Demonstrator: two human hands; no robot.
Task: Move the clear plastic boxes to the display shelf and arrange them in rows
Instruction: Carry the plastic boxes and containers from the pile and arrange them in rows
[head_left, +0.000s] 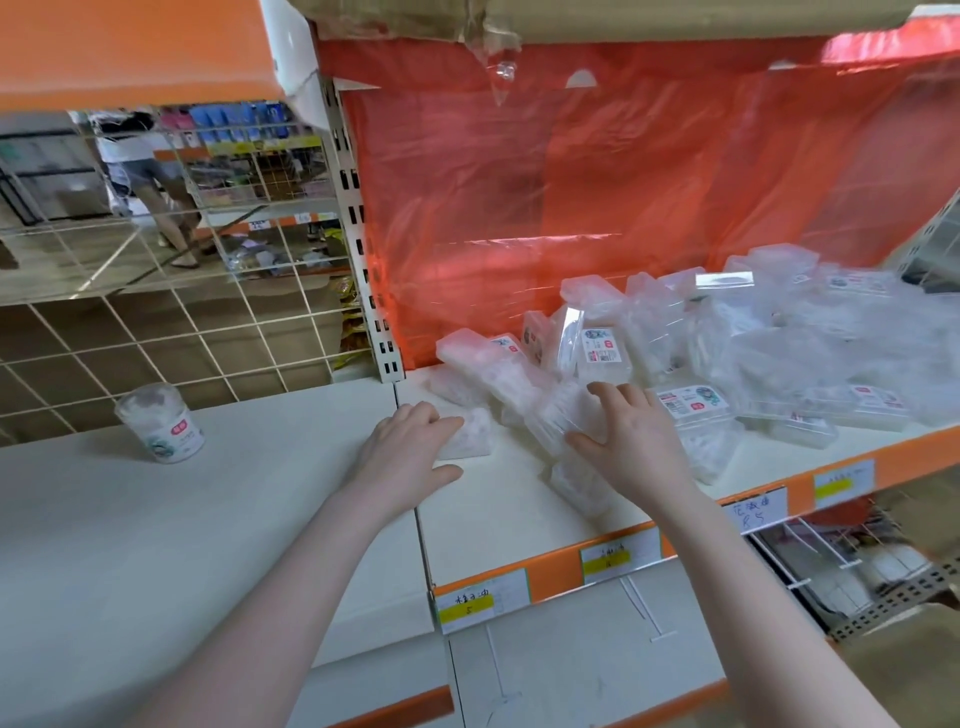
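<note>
**Both hands on clear boxes at the left end of the pile**

Head view. The left hand (402, 447) lies palm down on the display shelf (498, 514), fingers nearly straight and close together, their tips resting on a small flat clear box (467, 434) that lies on the shelf; the thumb is spread out to the side and touches nothing. The right hand (631, 439) is spread wide, fingers fanned over a tilted clear box (558, 415), thumb pressed against the box's near lower edge, so this grip is a loose open clasp rather than a closed one.

Just beyond and to the right of the right hand, a loose heap of clear plastic boxes (753, 353) fills the shelf, some flat, some on edge, leaning on each other, several showing white labels with red marks. More boxes lie under and just below the right hand, toward the shelf's front edge. Behind the heap hangs a red plastic sheet (571, 182). To the left of the left hand, well apart, a round tub (161, 423) with a white label stands upright on the neighbouring shelf, before a white wire grid (156, 332). Below the hands, the orange shelf edge carries price tags (480, 597) with yellow strips.

The boxes are transparent with whitish contents; what is inside cannot be made out.
</note>
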